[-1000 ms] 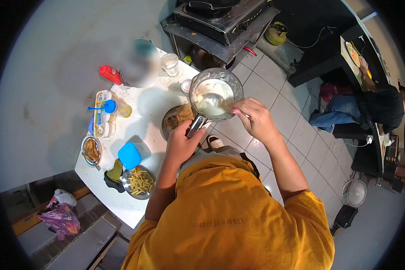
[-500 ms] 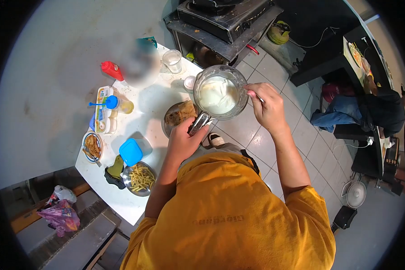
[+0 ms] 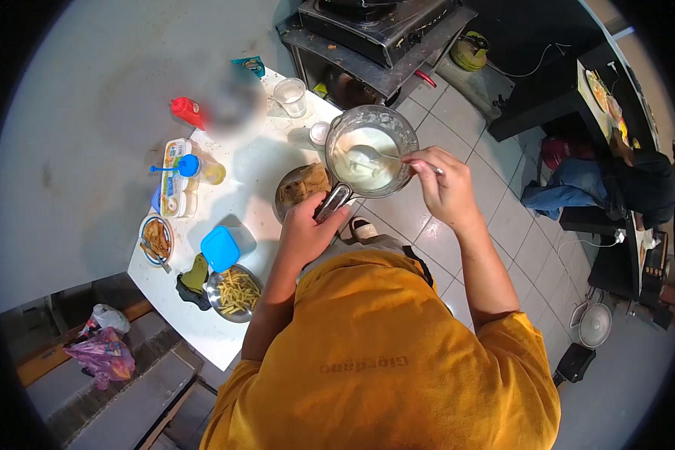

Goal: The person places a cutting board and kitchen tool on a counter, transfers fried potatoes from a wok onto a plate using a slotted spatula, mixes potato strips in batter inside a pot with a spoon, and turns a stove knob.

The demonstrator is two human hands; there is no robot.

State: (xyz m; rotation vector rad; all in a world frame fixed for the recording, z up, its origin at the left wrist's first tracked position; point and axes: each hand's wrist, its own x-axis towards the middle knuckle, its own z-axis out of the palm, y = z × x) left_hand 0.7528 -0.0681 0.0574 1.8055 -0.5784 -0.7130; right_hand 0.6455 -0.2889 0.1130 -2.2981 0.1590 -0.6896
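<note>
My left hand [image 3: 310, 231] is wrapped round the handle of a saucepan [image 3: 410, 135], which is held up beside the table edge. White creamy stuff [image 3: 364, 171] covers the pan's bottom. Between the fingers of my right hand [image 3: 446, 180], at the pan's right rim, is a metal spoon [image 3: 369, 152]; its bowl is down in the white mixture. A metal plate [image 3: 283, 210] with folded brown flatbread [image 3: 305, 184] lies on the table just left of the pan, close to my left hand. A small white cup [image 3: 319, 133] stands by the pan's rim.
The white table [image 3: 251, 180] bears a glass [image 3: 290, 97], a red bottle [image 3: 187, 112], an egg carton [image 3: 174, 172], a blue-lidded box [image 3: 220, 248] and a bowl of fries [image 3: 236, 292]. A stove [image 3: 382, 30] stands ahead. Another person [image 3: 641, 187] is at the right.
The spoon, held near the pan's right rim half a second ago, now reaches leftward into the white mixture. The pan has shifted slightly right in view since the first frame.
</note>
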